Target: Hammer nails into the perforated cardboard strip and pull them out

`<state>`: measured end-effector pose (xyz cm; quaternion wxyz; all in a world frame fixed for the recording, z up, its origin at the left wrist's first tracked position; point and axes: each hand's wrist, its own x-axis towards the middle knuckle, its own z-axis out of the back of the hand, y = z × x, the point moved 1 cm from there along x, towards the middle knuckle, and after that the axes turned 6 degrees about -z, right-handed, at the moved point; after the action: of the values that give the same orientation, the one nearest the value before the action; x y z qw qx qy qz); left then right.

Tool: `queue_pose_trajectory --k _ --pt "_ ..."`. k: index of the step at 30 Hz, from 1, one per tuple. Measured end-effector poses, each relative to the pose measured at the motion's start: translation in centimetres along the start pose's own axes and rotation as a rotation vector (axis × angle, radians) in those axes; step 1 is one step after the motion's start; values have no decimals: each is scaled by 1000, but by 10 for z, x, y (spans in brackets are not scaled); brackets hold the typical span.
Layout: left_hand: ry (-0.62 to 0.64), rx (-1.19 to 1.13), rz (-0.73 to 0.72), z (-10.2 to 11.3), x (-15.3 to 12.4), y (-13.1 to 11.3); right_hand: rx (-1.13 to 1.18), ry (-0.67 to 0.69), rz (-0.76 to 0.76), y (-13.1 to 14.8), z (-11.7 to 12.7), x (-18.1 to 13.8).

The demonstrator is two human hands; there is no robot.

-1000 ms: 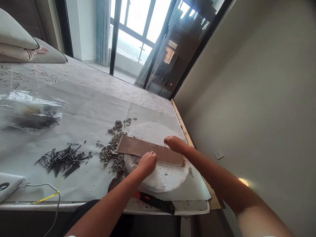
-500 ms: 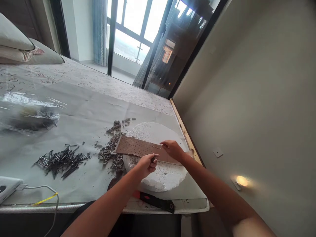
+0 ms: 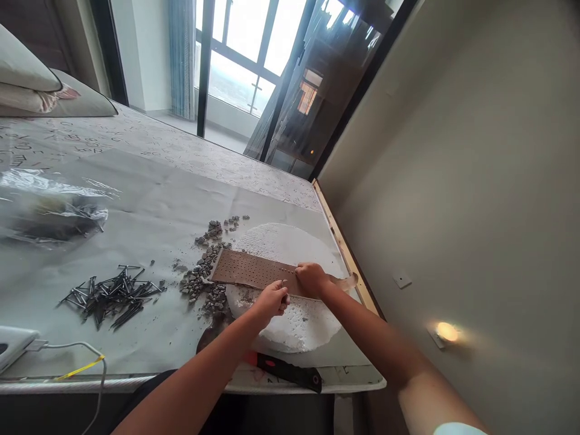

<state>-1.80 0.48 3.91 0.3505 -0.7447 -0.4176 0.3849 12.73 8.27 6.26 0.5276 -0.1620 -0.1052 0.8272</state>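
A brown board (image 3: pixel 254 268) with rows of small holes lies across a round white foam block (image 3: pixel 290 329), and its pale wooden handle (image 3: pixel 348 282) points right. A short row of small heads (image 3: pixel 286 270) shows in the board just left of my right hand. My right hand (image 3: pixel 312 279) is closed and rests on the board; what its fingers hold, if anything, is hidden. My left hand (image 3: pixel 273 299) is closed in a pinch over the board's near edge, with a small dark tip at the fingers that I cannot make out.
Loose nails (image 3: pixel 113 296) lie heaped on the left of the grey sheet. Grey stone bits (image 3: pixel 199 281) are scattered beside the foam. A black-and-red-handled tool (image 3: pixel 290 371) lies at the near edge. A plastic bag (image 3: pixel 54 208), a white device (image 3: pixel 16 347) with a cable, and the right wall (image 3: pixel 475 181) are around.
My right hand has closed and turned down onto the board, its fingers no longer raised. My left index finger, stretched out before, is now drawn into a pinch.
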Motion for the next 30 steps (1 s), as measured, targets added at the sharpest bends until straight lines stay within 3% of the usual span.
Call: queue_pose_trajectory --k 10,20,30 --pt "44 -12 48 -5 -3 0 -93 -7 127 7 1 -2" --pt "-148 -263 62 5 8 3 -130 24 161 8 -1 4" --pt "-158 -341 82 7 14 5 -40 31 90 2 3 6"
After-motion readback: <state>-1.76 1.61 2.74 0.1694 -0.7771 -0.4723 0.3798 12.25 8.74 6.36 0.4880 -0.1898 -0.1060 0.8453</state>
